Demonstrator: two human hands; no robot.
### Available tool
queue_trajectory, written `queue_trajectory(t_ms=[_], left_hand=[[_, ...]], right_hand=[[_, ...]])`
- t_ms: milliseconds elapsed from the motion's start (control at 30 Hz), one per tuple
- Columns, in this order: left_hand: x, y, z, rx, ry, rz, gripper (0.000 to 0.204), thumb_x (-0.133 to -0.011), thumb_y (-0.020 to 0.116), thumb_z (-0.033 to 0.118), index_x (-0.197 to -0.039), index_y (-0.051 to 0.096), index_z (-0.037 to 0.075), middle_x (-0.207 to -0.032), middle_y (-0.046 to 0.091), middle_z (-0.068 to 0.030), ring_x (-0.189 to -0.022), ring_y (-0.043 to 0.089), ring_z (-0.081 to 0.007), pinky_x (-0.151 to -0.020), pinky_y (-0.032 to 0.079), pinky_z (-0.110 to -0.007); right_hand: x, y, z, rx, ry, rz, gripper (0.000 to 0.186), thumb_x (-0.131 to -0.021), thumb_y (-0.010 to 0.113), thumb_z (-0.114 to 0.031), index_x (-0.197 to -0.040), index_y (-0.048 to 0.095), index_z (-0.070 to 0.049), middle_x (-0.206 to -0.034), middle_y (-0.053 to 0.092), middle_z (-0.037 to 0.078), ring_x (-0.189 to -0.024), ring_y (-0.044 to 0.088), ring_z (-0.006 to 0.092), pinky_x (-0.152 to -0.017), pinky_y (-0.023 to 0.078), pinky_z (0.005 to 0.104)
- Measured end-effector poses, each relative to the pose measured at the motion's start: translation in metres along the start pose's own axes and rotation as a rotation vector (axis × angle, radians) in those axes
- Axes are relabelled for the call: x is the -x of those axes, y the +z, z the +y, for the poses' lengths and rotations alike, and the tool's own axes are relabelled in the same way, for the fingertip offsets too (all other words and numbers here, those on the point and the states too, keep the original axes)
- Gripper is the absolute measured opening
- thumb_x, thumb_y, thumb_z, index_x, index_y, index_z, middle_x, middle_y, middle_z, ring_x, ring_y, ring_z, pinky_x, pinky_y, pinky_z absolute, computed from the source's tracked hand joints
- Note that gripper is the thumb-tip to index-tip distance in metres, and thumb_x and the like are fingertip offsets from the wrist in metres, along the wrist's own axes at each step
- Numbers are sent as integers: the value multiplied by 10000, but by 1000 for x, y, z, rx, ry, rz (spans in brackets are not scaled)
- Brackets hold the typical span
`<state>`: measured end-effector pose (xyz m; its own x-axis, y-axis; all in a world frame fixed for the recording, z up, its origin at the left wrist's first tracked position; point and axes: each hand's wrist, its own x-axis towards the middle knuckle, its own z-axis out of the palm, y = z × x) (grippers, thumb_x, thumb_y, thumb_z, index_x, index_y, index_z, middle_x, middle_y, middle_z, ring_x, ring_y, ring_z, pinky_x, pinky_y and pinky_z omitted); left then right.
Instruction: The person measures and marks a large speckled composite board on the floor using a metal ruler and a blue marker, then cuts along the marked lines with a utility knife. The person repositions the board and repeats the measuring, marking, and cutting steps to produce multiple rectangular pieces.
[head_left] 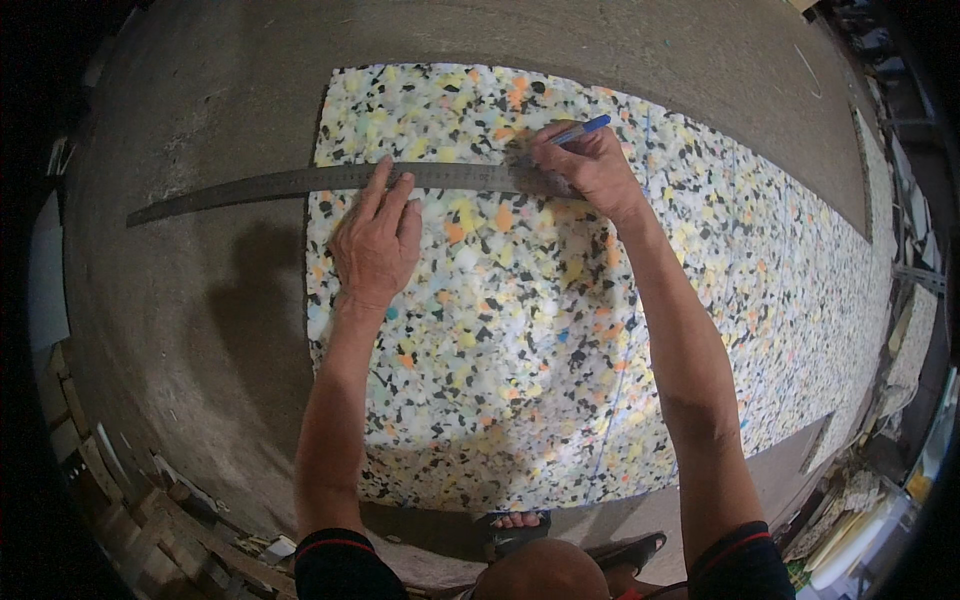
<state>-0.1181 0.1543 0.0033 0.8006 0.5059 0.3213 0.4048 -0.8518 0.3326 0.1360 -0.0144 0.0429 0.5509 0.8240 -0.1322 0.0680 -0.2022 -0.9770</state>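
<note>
A wide sheet of speckled foam (480,350), white with yellow, orange and black flecks, lies flat beneath both arms. Across its upper part runs a long grey metal ruler (255,186), its left end sticking out past the sheet's left edge. My left hand (378,240) rests on the sheet with its fingers stretched apart, the fingertips pressing on the ruler. In my right hand (595,170) a blue pen (585,130) is gripped, tilted up to the right, at the ruler's right part. The pen's tip is hidden by the fingers.
The sheet lies on a grey floor (200,130) and extends far to the right, with faint blue lines across it. Wood scraps (100,470) are piled at the lower left. Foam offcuts (845,510) lie along the right side. A sandalled foot (515,520) stands at the sheet's near edge.
</note>
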Motion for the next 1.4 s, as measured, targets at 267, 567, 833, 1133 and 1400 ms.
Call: queue_trajectory(t_ms=[267, 567, 833, 1133, 1400], left_hand=[[-4, -5, 3, 25, -55, -101, 339, -978, 641, 219, -1284, 676, 79, -1508, 547, -78, -1231, 653, -307, -946, 579, -419], [0, -9, 3, 88, -43, -69, 274, -982, 648, 227, -1215, 670, 85, -1301, 627, -74, -1035, 699, -306, -811, 585, -446], [8, 8, -7, 97, 31, 43, 281, -1006, 632, 258, -1235, 668, 97, -1270, 636, -80, -1040, 695, -295, -801, 586, -435], [41, -17, 20, -80, -216, 160, 288, -992, 653, 281, -1207, 674, 90, -1281, 597, -155, -1123, 614, -350, -919, 504, -543], [99, -27, 4, -285, -101, 115, 382, -1060, 487, 323, -1314, 583, 54, -1321, 531, -204, -1040, 563, -377, -816, 466, -522]], right_hand=[[1, 7, -4, -63, 6, 78, 173, -932, 712, -182, -1022, 752, -40, -917, 745, 16, -825, 649, 107, -776, 530, 306], [4, 7, -8, 21, -15, 16, 161, -947, 705, -180, -1017, 749, -42, -837, 708, -11, -715, 589, 83, -668, 483, 278], [17, 17, -1, 56, -101, 360, 171, -991, 674, -168, -1088, 721, -35, -847, 707, 46, -679, 598, 134, -634, 504, 326], [83, 65, 15, 969, -418, 348, 512, -819, 802, -230, -1272, 620, -77, -1093, 624, 164, -1061, 581, 357, -970, 443, 544], [203, 27, 1, 967, -192, 419, 458, -825, 830, -311, -1181, 644, -92, -953, 614, 126, -787, 602, 293, -664, 476, 420]])
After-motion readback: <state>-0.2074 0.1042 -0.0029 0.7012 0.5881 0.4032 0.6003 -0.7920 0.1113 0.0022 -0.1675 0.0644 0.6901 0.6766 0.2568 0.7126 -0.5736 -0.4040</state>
